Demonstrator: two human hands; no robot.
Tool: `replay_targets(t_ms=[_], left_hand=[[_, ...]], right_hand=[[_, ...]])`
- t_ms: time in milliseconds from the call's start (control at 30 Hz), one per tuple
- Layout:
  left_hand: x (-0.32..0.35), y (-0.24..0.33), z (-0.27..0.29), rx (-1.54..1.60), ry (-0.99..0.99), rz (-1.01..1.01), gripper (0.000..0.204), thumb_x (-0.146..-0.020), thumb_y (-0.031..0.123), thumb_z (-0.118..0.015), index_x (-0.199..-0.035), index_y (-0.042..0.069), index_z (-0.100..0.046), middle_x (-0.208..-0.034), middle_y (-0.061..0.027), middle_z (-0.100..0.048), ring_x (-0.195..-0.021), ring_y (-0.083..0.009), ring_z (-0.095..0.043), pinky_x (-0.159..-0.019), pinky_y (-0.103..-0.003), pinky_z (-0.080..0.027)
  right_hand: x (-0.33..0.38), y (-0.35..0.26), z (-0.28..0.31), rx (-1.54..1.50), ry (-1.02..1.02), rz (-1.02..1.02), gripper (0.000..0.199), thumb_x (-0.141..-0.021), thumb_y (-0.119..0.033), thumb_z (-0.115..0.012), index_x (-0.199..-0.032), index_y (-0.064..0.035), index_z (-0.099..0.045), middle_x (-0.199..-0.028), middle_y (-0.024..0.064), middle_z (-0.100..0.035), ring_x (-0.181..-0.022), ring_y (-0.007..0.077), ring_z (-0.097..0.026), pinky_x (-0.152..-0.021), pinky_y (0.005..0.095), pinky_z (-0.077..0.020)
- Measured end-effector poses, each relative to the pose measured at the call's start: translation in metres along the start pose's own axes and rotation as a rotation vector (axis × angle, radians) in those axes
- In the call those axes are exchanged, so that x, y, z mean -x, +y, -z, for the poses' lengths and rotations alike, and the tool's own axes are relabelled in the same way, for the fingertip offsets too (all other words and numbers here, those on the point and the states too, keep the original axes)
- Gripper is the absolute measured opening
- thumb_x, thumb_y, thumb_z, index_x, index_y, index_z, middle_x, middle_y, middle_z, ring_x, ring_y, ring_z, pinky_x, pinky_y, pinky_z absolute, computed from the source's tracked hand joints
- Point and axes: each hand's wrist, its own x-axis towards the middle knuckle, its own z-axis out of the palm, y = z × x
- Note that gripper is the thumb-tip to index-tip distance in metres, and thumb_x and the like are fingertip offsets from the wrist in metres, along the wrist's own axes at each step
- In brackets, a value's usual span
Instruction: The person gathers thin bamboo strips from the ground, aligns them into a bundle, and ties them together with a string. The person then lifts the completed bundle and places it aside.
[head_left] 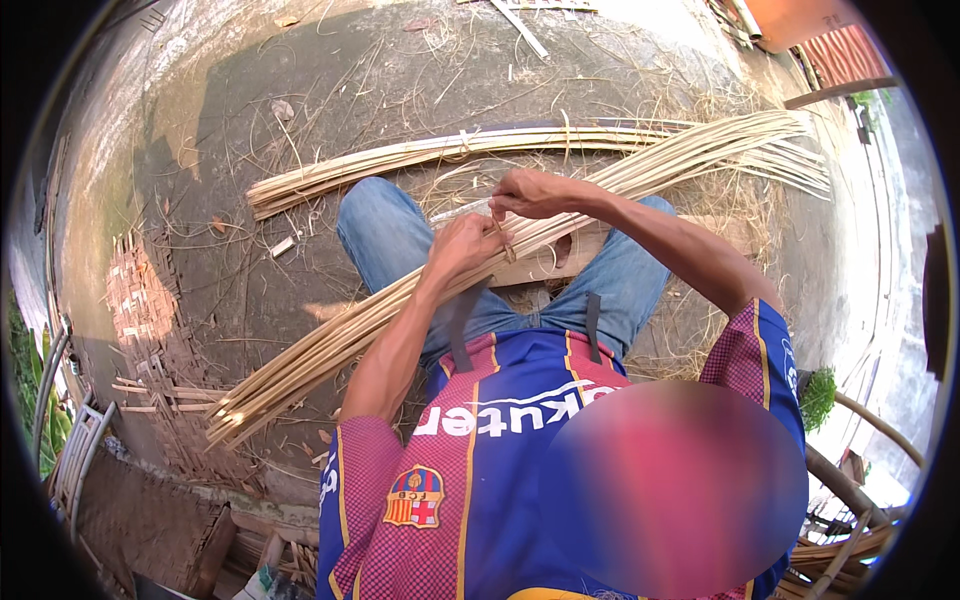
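A long bundle of thin split bamboo strips (330, 345) lies slantwise across my lap, its near end low on the left and its far end fanned out at the upper right. My left hand (465, 243) rests on the middle of the bundle, fingers pinched at a narrow binding strip (508, 245) that goes round it. Just above, my right hand (530, 193) is closed with its fingertips pointing down toward the same binding strip. What lies between the right fingertips is too small to make out.
A second tied bamboo bundle (390, 155) lies on the ground beyond my knees. A wooden board (590, 250) sits between my legs under the bundle. Loose fibre shavings litter the dark ground. Frayed woven matting (145, 300) lies at the left.
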Motion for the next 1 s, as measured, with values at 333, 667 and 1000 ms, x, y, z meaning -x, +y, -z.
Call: replay_targets(t_ms=[333, 667, 1000], left_hand=[[0.003, 0.005, 0.003, -0.107, -0.041, 0.073, 0.051, -0.088, 0.055, -0.066, -0.091, 0.005, -0.076, -0.094, -0.025, -0.072, -0.096, -0.0424, -0.068, -0.084, -0.052, -0.051], [0.002, 0.001, 0.0, -0.042, -0.013, 0.065, 0.054, -0.09, 0.059, -0.063, -0.097, 0.008, -0.078, -0.09, -0.0211, -0.072, -0.092, -0.038, -0.069, -0.082, -0.048, -0.051], [0.003, -0.001, -0.002, 0.0, -0.021, 0.058, 0.048, -0.09, 0.055, -0.065, -0.103, 0.01, -0.078, -0.098, -0.0225, -0.073, -0.098, -0.0411, -0.069, -0.085, -0.05, -0.052]], right_hand=[[0.027, -0.022, -0.013, 0.616, 0.013, -0.152, 0.028, -0.09, -0.019, -0.062, -0.086, 0.0078, -0.068, -0.083, 0.0237, -0.071, -0.079, 0.0412, -0.07, -0.068, 0.0512, -0.0553], [-0.017, 0.023, -0.013, 0.075, 0.332, 0.068, 0.024, -0.091, -0.021, -0.063, -0.09, 0.0009, -0.075, -0.082, 0.0245, -0.071, -0.078, 0.0412, -0.07, -0.072, 0.0477, -0.0537], [0.025, -0.02, -0.009, 0.583, -0.094, -0.202, 0.015, -0.084, -0.011, -0.062, -0.081, -0.0005, -0.073, -0.084, 0.0226, -0.072, -0.073, 0.0361, -0.071, -0.063, 0.0474, -0.0537]])
